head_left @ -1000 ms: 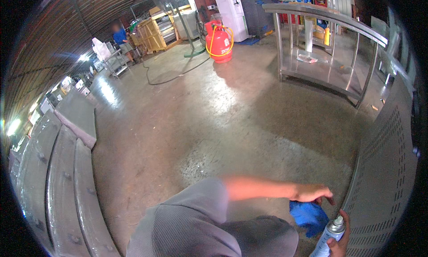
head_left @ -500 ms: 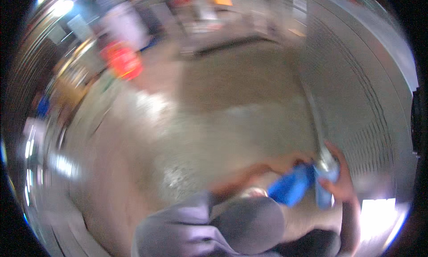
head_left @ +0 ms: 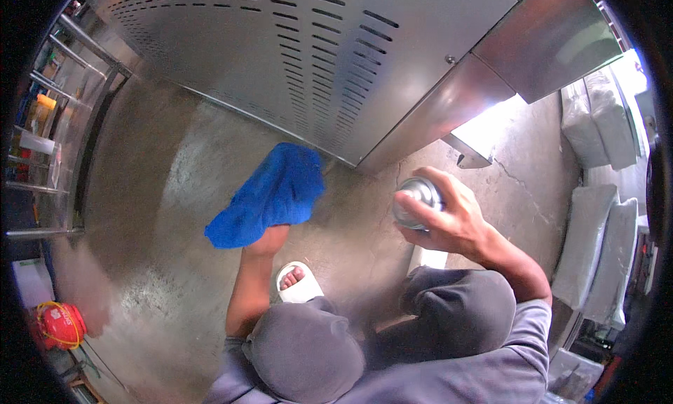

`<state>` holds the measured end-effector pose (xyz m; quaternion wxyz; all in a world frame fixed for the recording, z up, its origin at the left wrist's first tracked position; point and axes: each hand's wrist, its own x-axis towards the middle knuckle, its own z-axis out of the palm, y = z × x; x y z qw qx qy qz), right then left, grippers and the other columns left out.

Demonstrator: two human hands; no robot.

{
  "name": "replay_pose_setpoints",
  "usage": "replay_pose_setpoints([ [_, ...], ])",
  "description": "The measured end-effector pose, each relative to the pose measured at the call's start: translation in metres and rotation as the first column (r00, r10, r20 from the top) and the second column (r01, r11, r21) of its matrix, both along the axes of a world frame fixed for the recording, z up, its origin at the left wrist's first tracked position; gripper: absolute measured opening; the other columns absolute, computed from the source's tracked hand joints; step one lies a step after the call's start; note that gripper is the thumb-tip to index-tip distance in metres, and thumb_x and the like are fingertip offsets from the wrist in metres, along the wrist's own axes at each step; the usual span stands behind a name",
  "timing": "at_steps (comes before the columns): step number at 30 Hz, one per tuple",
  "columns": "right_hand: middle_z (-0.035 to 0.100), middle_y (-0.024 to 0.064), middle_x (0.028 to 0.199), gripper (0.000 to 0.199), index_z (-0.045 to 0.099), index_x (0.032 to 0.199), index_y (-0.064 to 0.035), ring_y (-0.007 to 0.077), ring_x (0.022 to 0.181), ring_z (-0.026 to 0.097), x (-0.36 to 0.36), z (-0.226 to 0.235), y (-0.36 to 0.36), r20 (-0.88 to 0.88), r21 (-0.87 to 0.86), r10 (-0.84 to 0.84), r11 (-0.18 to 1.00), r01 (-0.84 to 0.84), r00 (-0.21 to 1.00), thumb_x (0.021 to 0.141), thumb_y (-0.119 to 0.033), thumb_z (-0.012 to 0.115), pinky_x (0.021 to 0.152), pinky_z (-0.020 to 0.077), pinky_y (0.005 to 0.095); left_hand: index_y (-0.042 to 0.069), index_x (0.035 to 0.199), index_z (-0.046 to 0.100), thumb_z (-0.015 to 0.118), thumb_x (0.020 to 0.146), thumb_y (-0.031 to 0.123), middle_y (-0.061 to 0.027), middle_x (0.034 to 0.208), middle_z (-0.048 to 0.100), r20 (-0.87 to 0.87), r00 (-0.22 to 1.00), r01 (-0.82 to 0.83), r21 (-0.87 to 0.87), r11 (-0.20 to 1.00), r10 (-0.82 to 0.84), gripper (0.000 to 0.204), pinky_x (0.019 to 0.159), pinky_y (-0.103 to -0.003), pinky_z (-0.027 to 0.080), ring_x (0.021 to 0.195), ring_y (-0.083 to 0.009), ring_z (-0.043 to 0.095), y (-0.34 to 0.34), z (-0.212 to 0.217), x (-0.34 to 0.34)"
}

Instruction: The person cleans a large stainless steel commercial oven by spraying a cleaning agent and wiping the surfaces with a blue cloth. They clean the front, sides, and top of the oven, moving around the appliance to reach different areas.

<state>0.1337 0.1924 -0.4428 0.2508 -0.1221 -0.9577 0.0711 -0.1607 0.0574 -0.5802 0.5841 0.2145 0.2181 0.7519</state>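
Note:
A blue cloth [head_left: 277, 187] hangs over my left hand [head_left: 266, 239], which grips it; most of the fingers are hidden under the fabric. My right hand [head_left: 456, 211] is wrapped around a spray can [head_left: 423, 192], seen from its silvery top, with the thumb lying near the nozzle. Both hands are held in front of my bent knees, well apart from each other. Beyond them stands a large stainless steel panel [head_left: 231, 60] with rows of vent slots, and the cloth is close to its lower edge in the picture.
At the left is a metal tube rack [head_left: 105, 57] with assorted items behind it. A red round object with a yellow cord [head_left: 62, 325] stands at the lower left. Plastic-wrapped pale packages [head_left: 585, 243] are stacked at the right. Below the panel's right side juts a small metal foot [head_left: 466, 152].
My view has swung round, bringing the slotted panel from the right side to the front. The cloth and the can, close together before, are now apart, one in each hand.

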Motion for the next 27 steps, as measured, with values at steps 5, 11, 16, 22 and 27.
replay_pose_setpoints([
  [5, 0.056, 0.0254, 0.129, 0.080, 0.059, 0.140, -0.0170, 0.0380, 0.105, 0.068, 0.021, 0.035, -0.002, -0.080, 0.072, -0.186, 0.979, 0.192, 0.979, 0.067, -0.017, 0.093, 0.080, 0.0624, 0.0462, 0.002, 0.165, 0.019, 0.045, 0.105, 0.056, -0.0168, 0.171, 0.024, -0.272, 0.946, -0.131, 0.169, 0.977, 0.174, 0.084, 0.131, -0.050, 0.016, 0.157, -0.0359, 0.024, 0.030, 0.043, 0.024],
  [11, 0.055, 0.0228, 0.127, 0.084, 0.048, 0.148, -0.0124, 0.0388, 0.109, 0.066, 0.010, 0.063, -0.005, -0.122, 0.065, -0.309, 0.946, 0.319, 0.943, 0.074, -0.014, 0.089, 0.083, 0.0621, 0.0484, 0.006, 0.167, 0.009, 0.038, 0.113, 0.043, -0.0117, 0.175, 0.013, -0.473, 0.867, -0.174, 0.005, 0.985, 0.155, 0.072, 0.131, -0.041, 0.009, 0.160, -0.0250, 0.016, 0.040, 0.088, 0.033],
  [16, 0.054, 0.0232, 0.129, 0.080, 0.049, 0.147, -0.0141, 0.0392, 0.109, 0.066, 0.004, 0.066, -0.008, -0.115, 0.000, -0.280, 0.959, 0.282, 0.953, 0.077, -0.015, 0.087, 0.081, 0.0623, 0.0494, 0.005, 0.167, 0.011, 0.040, 0.113, 0.030, -0.0110, 0.173, 0.020, 0.258, 0.951, -0.191, 0.059, 0.980, 0.170, 0.066, 0.131, -0.041, 0.013, 0.159, -0.0271, 0.020, 0.037, 0.100, 0.030],
  [22, 0.051, 0.0224, 0.130, 0.076, 0.051, 0.146, -0.0150, 0.0414, 0.105, 0.067, 0.011, 0.045, -0.006, 0.069, -0.085, -0.296, 0.950, 0.301, 0.953, 0.078, -0.017, 0.086, 0.082, 0.0622, 0.0491, 0.008, 0.157, 0.038, 0.047, 0.110, 0.029, -0.0117, 0.158, 0.044, -0.279, 0.906, -0.365, -0.139, 0.921, 0.317, 0.052, 0.120, -0.040, 0.035, 0.146, -0.0249, 0.044, 0.059, 0.087, 0.015],
  [27, 0.057, 0.0274, 0.125, 0.064, 0.057, 0.143, -0.0221, 0.0423, 0.101, 0.068, 0.017, 0.013, -0.004, 0.184, -0.155, -0.277, 0.939, 0.307, 0.943, 0.084, -0.030, 0.081, 0.082, 0.0599, 0.0486, 0.012, 0.097, 0.077, 0.065, 0.097, 0.021, -0.0097, 0.113, 0.075, -0.483, -0.684, -0.622, -0.006, 0.783, -0.548, 0.014, 0.085, -0.040, 0.060, 0.109, -0.0307, 0.072, 0.133, 0.064, -0.033],
])
